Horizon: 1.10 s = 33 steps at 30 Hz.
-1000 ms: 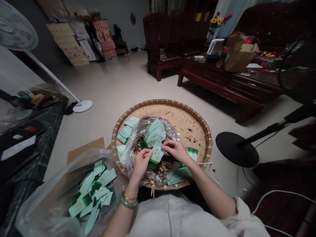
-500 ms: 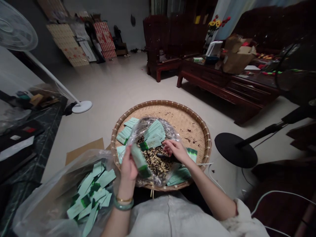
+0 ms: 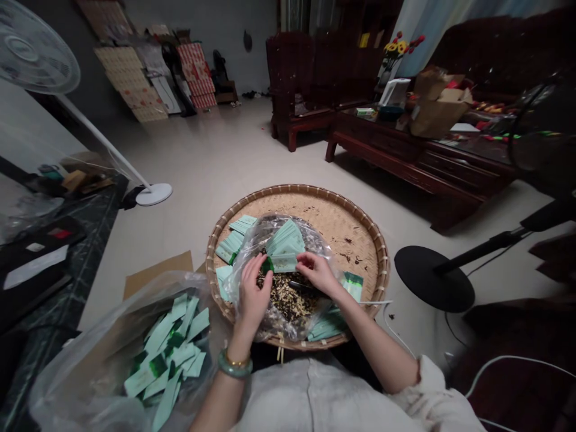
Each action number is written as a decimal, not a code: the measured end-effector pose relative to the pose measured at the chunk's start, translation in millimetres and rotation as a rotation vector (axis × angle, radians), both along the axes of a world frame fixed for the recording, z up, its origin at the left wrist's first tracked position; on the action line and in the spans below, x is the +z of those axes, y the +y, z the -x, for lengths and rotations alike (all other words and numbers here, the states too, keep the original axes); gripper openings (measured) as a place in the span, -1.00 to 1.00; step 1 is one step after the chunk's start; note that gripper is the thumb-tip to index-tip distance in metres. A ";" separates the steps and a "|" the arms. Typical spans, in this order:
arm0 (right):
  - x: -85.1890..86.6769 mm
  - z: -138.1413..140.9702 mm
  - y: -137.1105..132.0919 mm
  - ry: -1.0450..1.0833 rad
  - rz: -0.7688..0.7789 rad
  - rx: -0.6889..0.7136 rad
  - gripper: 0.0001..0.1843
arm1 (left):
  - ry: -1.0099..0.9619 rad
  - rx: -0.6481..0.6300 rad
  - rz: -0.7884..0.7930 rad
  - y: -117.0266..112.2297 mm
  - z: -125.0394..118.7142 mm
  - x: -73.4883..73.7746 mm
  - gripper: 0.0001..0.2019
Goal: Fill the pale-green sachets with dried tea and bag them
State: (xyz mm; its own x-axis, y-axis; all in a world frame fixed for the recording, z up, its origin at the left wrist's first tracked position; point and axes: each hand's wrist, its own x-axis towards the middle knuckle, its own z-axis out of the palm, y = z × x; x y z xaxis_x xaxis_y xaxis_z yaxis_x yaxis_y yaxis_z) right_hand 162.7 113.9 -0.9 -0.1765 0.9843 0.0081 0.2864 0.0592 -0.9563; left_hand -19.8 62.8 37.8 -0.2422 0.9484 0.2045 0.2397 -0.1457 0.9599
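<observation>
Hands close together, not touching: left hand [image 3: 254, 294] and right hand [image 3: 317, 273] at either end of pale green packet [image 3: 281, 262], grip unclear. Packet sits in clear plastic bag [image 3: 252, 237] on round bamboo tray [image 3: 335, 207], above heap of dried flakes [image 3: 283, 298]. Stack of packets [image 3: 283, 239] remains in tray; larger loose pile of packets [image 3: 168, 354] lies in big plastic sack [image 3: 67, 384] at lower left.

Pale green packets [image 3: 283, 243], overlapping, in clear plastic bag [image 3: 316, 247]
</observation>
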 end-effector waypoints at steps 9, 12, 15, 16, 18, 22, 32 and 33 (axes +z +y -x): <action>41.5 -21.7 -24.8 -0.068 -0.250 0.062 -0.72 | 0.225 -0.084 0.024 3.3 -6.0 -11.3 -0.87; 41.8 -10.8 -31.5 -0.187 -0.485 -0.010 -0.64 | 0.132 -0.049 0.090 0.8 -10.4 -10.4 -0.83; 37.3 -0.8 -37.6 -0.258 -0.652 -0.058 -0.56 | 0.086 -0.028 0.140 -0.9 -12.5 -9.1 -0.79; 35.5 1.2 -39.2 -0.276 -0.690 -0.069 -0.54 | 0.069 -0.028 0.153 -1.2 -12.7 -8.6 -0.78; 32.6 2.8 -41.3 -0.295 -0.742 -0.081 -0.52 | 0.037 -0.038 0.174 -1.6 -13.1 -7.8 -0.77; 30.4 1.5 -43.3 -0.280 -0.757 -0.077 -0.54 | 0.009 -0.059 0.182 -2.1 -14.3 -7.2 -0.77; 34.4 0.9 -33.0 -0.040 -0.299 -0.149 -0.80 | 0.170 -0.096 -0.038 -3.7 -7.9 -11.8 -0.86; 35.2 0.5 -32.5 -0.091 -0.343 -0.153 -0.80 | 0.184 -0.109 -0.062 -3.7 -7.2 -12.3 -0.87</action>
State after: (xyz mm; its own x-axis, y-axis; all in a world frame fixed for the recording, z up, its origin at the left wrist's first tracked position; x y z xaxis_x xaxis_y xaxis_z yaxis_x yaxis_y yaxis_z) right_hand 162.3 81.4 34.3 -0.0429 0.9421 0.3326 0.3992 0.3213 -0.8587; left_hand -12.6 59.1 25.5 -0.0921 0.9512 0.2945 0.3893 -0.2378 0.8899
